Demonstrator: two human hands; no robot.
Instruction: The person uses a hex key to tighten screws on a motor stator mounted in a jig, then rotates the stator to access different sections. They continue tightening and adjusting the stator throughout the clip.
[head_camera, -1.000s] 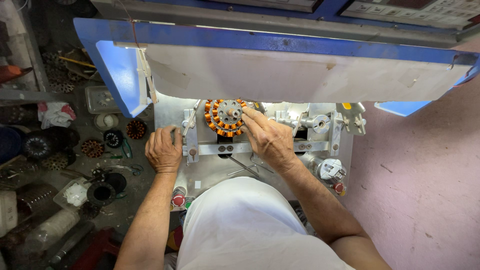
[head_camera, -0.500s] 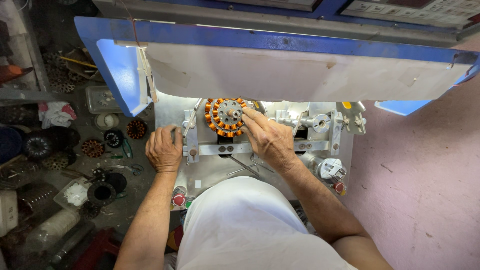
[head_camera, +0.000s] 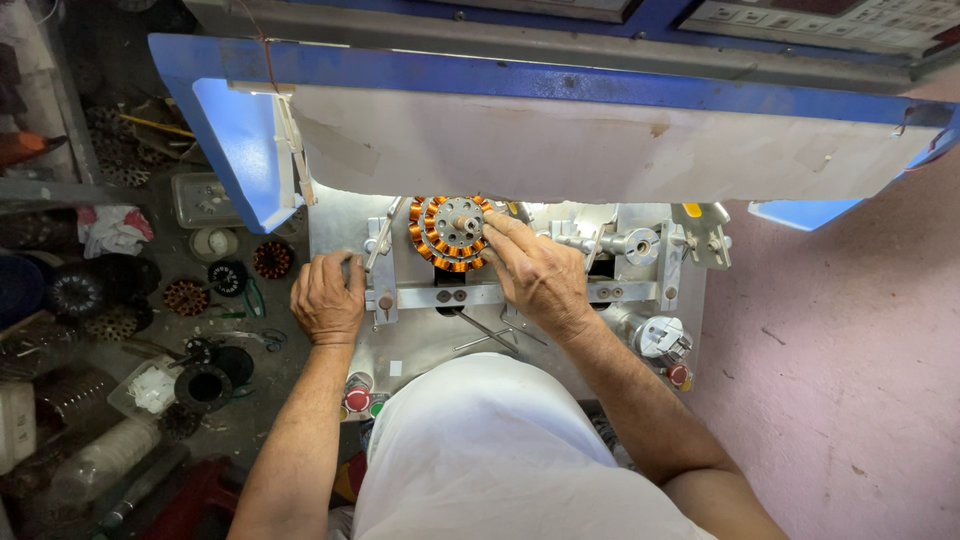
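Head view shows the right hand (head_camera: 535, 272) with fingers pressed together on the right rim of the copper-wound ring (head_camera: 450, 232) mounted on the grey machine (head_camera: 520, 345). The left hand (head_camera: 327, 297) is curled around a lever (head_camera: 380, 240) just left of it. Light, steady fingertip pressure seems wise, clear of the windings.

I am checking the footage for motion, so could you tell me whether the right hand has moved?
No: the right hand remains on the copper-wound stator, right of the vertical bracket.
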